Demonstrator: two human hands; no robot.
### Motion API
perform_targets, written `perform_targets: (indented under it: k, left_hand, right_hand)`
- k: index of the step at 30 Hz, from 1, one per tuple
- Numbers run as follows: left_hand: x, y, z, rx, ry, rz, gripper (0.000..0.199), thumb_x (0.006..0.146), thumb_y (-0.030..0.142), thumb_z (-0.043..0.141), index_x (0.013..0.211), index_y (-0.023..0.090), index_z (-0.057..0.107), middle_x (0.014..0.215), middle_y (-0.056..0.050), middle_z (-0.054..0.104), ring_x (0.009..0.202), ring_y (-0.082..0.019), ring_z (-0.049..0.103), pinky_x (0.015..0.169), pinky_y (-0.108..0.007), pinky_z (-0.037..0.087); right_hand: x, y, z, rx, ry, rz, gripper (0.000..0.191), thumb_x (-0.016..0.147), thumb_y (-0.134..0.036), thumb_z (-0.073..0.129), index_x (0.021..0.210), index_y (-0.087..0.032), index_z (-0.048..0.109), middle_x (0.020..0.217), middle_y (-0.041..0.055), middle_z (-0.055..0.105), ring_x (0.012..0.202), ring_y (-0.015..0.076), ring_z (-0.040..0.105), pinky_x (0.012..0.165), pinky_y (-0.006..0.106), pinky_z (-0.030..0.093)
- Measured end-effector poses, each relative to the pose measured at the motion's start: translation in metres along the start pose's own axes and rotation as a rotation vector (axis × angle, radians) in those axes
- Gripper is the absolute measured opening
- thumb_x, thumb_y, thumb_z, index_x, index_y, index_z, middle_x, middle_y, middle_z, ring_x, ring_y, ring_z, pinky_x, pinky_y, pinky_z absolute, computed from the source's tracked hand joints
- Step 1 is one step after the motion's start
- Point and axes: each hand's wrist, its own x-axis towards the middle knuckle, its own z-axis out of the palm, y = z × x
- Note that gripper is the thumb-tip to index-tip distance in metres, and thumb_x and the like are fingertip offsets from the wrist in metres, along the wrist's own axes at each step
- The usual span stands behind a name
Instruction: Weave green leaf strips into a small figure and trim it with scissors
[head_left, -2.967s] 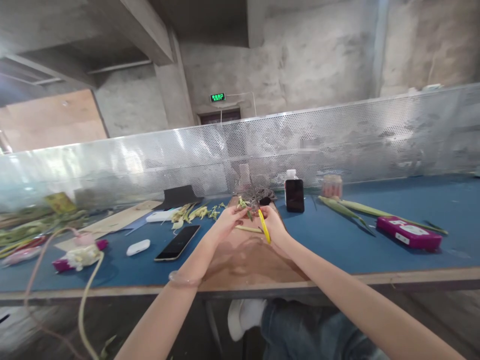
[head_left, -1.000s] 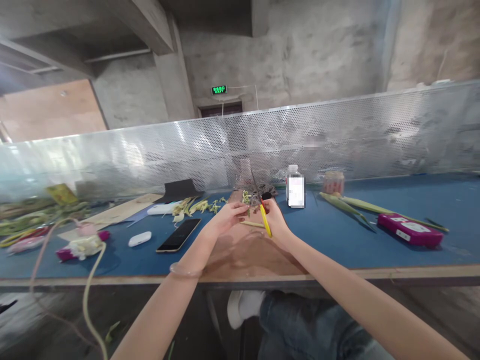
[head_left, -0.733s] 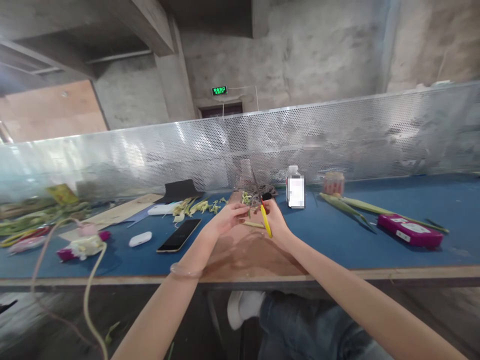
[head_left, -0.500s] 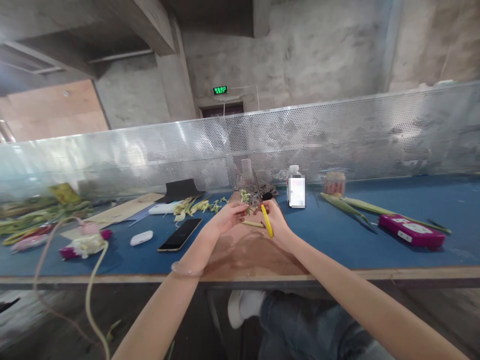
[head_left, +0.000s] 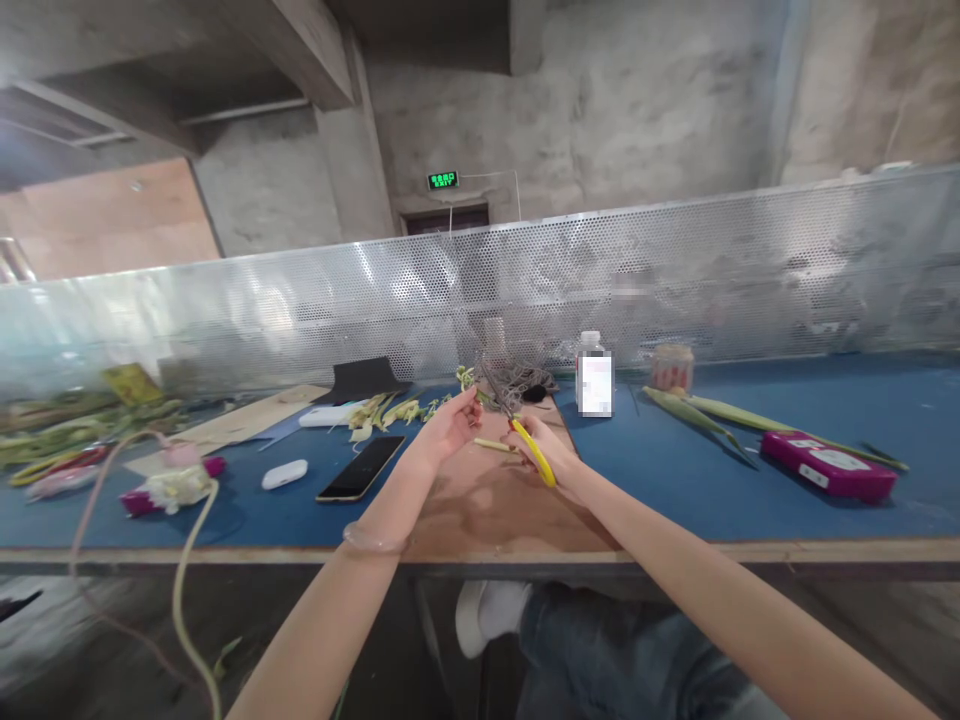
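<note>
My right hand (head_left: 546,452) is closed around the yellow handles of a pair of scissors (head_left: 534,450), whose dark blades point up and to the left. Between the closed fingers of my left hand (head_left: 454,422) is a small yellow-green plant sprig (head_left: 466,378); its exact kind is too small to tell. The blades reach close to the left fingertips. Beneath both hands lies a brown board (head_left: 487,510), with a pale green stem piece (head_left: 495,444) on it. Behind the hands sits a tangled heap of grey cord (head_left: 525,382) with a black round thing (head_left: 534,394) at its right.
On the blue tabletop (head_left: 675,480), a phone (head_left: 361,469) and a white case (head_left: 285,474) lie left. A bottle (head_left: 595,380), a jar (head_left: 671,368), long leaves (head_left: 697,425) and a magenta box (head_left: 827,466) stand or lie right. A perforated metal screen (head_left: 337,310) runs behind.
My left hand has moved slightly left and up with the sprig. The scissors have tilted further left, and my right hand has come a little lower, so the hands are farther apart.
</note>
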Motion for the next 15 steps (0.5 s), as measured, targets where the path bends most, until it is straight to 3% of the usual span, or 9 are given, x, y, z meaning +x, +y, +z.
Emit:
perform_targets:
  k: [8, 15]
  left_hand:
    - [-0.0020, 0.0050, 0.0035, -0.078, 0.013, 0.174, 0.012, 0.072, 0.018, 0.062, 0.063, 0.015, 0.055, 0.054, 0.004, 0.055, 0.052, -0.006, 0.053, 0.049, -0.018, 0.038]
    - [-0.0049, 0.0069, 0.0068, -0.074, 0.023, 0.202, 0.013, 0.069, 0.017, 0.065, 0.063, 0.014, 0.055, 0.053, 0.003, 0.054, 0.050, -0.006, 0.053, 0.048, -0.018, 0.038]
  right_hand:
    - [-0.0005, -0.0035, -0.0017, -0.046, -0.081, -0.038, 0.024, 0.065, -0.028, 0.064, 0.078, -0.019, 0.046, 0.054, -0.0072, 0.048, 0.037, 0.0043, 0.040, 0.033, 0.015, 0.029]
    - [-0.0004, -0.0017, -0.0029, -0.056, -0.124, -0.042, 0.020, 0.065, -0.024, 0.060, 0.078, -0.019, 0.045, 0.052, -0.0086, 0.045, 0.036, 0.0045, 0.038, 0.033, 0.015, 0.028]
